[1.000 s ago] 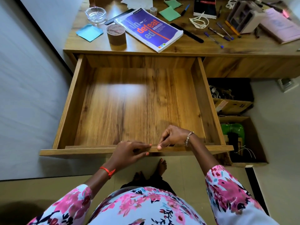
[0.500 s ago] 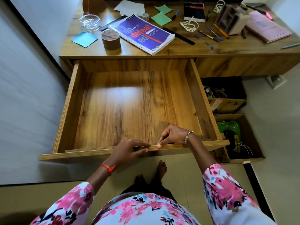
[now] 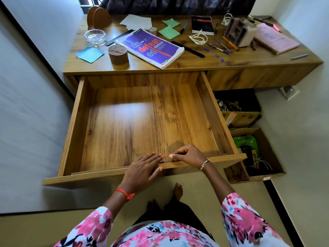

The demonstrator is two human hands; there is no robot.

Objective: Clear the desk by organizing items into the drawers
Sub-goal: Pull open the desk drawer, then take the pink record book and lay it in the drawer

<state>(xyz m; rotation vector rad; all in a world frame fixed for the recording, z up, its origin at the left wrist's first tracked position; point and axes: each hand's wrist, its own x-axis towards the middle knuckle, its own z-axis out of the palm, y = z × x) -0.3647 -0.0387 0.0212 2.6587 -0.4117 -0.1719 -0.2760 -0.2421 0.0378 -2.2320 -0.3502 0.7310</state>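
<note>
The wooden drawer (image 3: 142, 122) stands pulled far out of the desk (image 3: 195, 64), its bare bottom showing. My left hand (image 3: 142, 170) lies flat over the drawer's front edge with straight fingers. My right hand (image 3: 187, 155) hovers just inside that edge, fingers curled toward the thumb, holding nothing. On the desk lie a purple book (image 3: 151, 47), a brown round box (image 3: 118, 54), a glass ashtray (image 3: 95, 37), blue sticky notes (image 3: 89, 54), green sticky notes (image 3: 169, 32), several pens (image 3: 220, 48), a white cord (image 3: 198, 38), a black notebook (image 3: 202, 24) and a pink notebook (image 3: 276, 39).
A desk organiser (image 3: 239, 32) lies tipped near the pink notebook. Cardboard boxes (image 3: 240, 118) and a green object (image 3: 245, 141) fill the space under the desk at the right. A white wall runs along the left. My feet stand below the drawer front.
Both hands have let go of the drawer's front edge: the left has straightened its fingers, the right has lifted slightly. The drawer has not slid further.
</note>
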